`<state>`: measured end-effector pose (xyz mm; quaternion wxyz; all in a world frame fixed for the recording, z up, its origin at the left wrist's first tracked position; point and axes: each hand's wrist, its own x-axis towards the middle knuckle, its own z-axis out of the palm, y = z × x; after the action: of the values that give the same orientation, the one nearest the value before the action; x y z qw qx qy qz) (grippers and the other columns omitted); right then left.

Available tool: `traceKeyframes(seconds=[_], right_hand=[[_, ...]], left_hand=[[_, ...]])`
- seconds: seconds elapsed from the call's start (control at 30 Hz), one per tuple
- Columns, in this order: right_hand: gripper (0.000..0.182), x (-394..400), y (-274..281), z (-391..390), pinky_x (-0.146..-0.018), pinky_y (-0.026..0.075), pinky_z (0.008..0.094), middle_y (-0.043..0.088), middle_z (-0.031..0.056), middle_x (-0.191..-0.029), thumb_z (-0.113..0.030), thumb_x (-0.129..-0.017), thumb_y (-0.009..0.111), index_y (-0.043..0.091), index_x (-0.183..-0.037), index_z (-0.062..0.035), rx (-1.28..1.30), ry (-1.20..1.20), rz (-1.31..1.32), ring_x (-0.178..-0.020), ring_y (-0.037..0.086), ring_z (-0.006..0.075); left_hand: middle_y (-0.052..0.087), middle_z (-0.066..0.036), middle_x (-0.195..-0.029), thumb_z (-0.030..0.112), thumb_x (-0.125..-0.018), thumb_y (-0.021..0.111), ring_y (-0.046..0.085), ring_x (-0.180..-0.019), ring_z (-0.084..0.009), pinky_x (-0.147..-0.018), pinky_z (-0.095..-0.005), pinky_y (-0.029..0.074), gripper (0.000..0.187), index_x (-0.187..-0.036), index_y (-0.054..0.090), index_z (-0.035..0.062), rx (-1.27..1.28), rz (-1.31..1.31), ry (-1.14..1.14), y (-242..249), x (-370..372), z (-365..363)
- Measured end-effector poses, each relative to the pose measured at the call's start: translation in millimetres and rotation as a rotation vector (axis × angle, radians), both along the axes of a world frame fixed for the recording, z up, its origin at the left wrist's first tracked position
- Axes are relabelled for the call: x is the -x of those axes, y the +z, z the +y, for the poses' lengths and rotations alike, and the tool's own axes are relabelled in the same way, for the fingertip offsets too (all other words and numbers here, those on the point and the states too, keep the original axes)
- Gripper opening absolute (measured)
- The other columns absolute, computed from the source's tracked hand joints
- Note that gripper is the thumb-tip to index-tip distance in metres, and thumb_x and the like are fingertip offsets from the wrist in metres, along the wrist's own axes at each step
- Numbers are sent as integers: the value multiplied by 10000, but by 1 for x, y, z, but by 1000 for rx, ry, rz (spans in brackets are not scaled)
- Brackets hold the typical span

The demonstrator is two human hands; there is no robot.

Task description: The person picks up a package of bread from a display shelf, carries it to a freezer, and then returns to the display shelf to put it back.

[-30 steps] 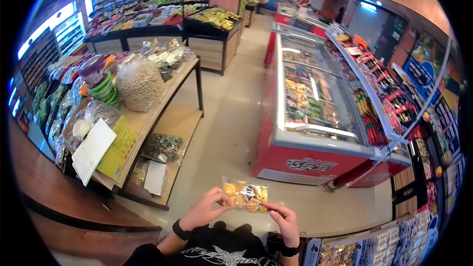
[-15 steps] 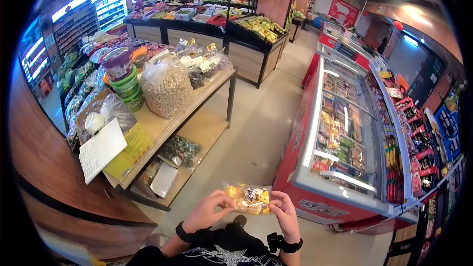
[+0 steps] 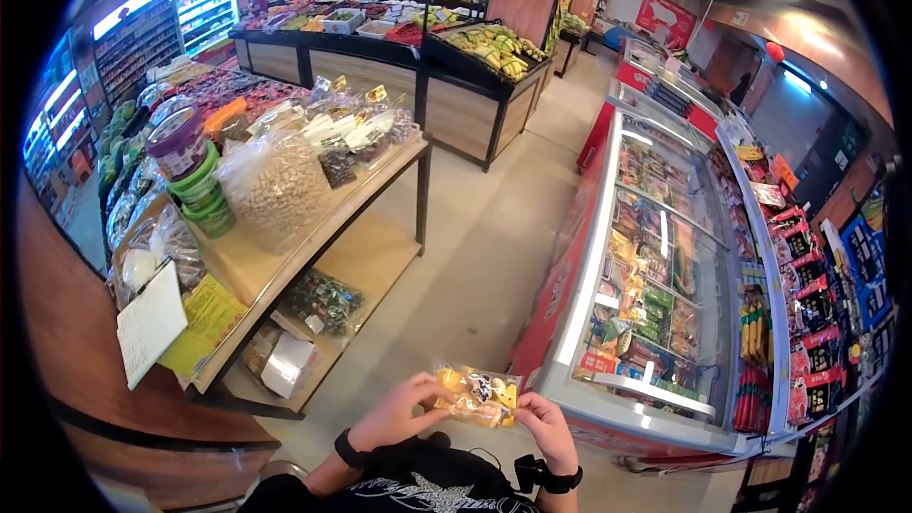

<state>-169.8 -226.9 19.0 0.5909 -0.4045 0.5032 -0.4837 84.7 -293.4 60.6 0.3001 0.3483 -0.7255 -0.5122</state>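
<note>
A small clear snack packet (image 3: 475,395) with yellow and orange contents is stretched between my two hands in front of my body. My left hand (image 3: 408,408) pinches its left end between thumb and fingers. At the opposite end, my right hand (image 3: 546,426) has the packet's right edge pinched the same way. The packet lies roughly level and looks sealed. Dark bands sit on both of my wrists.
To the left stands a table (image 3: 375,171) with a large bag of nuts (image 3: 275,192), stacked tubs (image 3: 195,176) and a notepad (image 3: 152,325). A glass-topped freezer (image 3: 655,266) is close on the right. Fruit stands (image 3: 494,52) are farther ahead.
The view has shifted forward, so the table and freezer sit nearer and further left. Both hands keep their pinch on the packet, which has barely moved.
</note>
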Motion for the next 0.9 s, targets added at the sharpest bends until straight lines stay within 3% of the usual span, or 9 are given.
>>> traceKeyframes(seconds=[0.07, 0.17, 0.33, 0.4, 0.57, 0.7, 0.8, 0.87, 0.9], right_hand=[[27, 7, -6, -12, -654, 372, 174, 539, -46, -779, -40, -894, 561, 549, -896, -16, -17, -32, -7, -732, 480, 24], [31, 16, -4, -32, -646, 358, 172, 531, -47, -782, -51, -896, 559, 543, -900, -25, -14, -97, 26, -731, 469, 21], [22, 23, -4, -85, -640, 349, 167, 528, -47, -787, -49, -897, 546, 544, -914, -34, 21, -200, 40, -734, 462, 18], [66, 23, 4, -111, -725, 411, 194, 585, -14, -849, -43, -897, 524, 562, -936, -6, 14, -252, 32, -793, 519, 52], [65, 17, 26, -184, -681, 407, 190, 586, -9, -826, -49, -899, 523, 562, -930, -6, 111, -244, 25, -744, 512, 53], [49, 6, 27, -235, -627, 385, 172, 542, -36, -770, -46, -897, 538, 554, -930, -13, 114, -295, 69, -701, 483, 27], [44, -2, 27, -261, -615, 383, 165, 547, -28, -762, -47, -896, 545, 555, -926, -16, 101, -341, 57, -690, 486, 26], [41, -1, 25, -273, -613, 385, 165, 546, -26, -757, -49, -899, 547, 553, -924, -17, 101, -370, 71, -687, 488, 27], [51, 2, 28, -278, -679, 420, 201, 585, 5, -816, -27, -898, 520, 558, -923, -4, 63, -344, 86, -737, 522, 66]], left_hand=[[529, -59, -938, 102, -848, 648, 554, -774, -138, -703, -254, 472, 254, -1101, 631, 78, -51, 34, -25, -3, 10, -19], [518, -47, -934, 93, -861, 630, 537, -751, -131, -714, -257, 473, 303, -1163, 612, 96, -73, 105, -60, -14, 25, -51], [566, -76, -984, 72, -887, 586, 577, -833, -146, -764, -268, 480, 248, -1133, 610, 52, -189, 171, -88, -20, 36, -123], [589, -87, -1006, 66, -894, 573, 591, -870, -154, -783, -273, 481, 233, -1123, 608, 35, -185, 169, -84, -12, 38, -155], [631, -106, -1024, 64, -910, 546, 605, -928, -182, -825, -290, 483, 184, -1076, 604, 8, -9, 141, -123, 4, 35, -237], [625, -107, -1040, 67, -910, 549, 607, -926, -192, -828, -297, 486, 160, -1044, 608, 3, -16, 128, -141, 2, 28, -289], [607, -68, -969, 65, -916, 544, 592, -890, -147, -810, -274, 479, 167, -1069, 589, 13, -41, 137, -148, 2, 23, -313], [551, -23, -875, 31, -914, 535, 546, -828, -79, -760, -219, 444, 206, -1119, 536, 15, -186, 162, -81, -1, 22, -325], [551, -23, -875, 31, -914, 535, 546, -828, -79, -760, -219, 444, 206, -1119, 536, 15, -195, 153, -85, -6, 21, -331]])
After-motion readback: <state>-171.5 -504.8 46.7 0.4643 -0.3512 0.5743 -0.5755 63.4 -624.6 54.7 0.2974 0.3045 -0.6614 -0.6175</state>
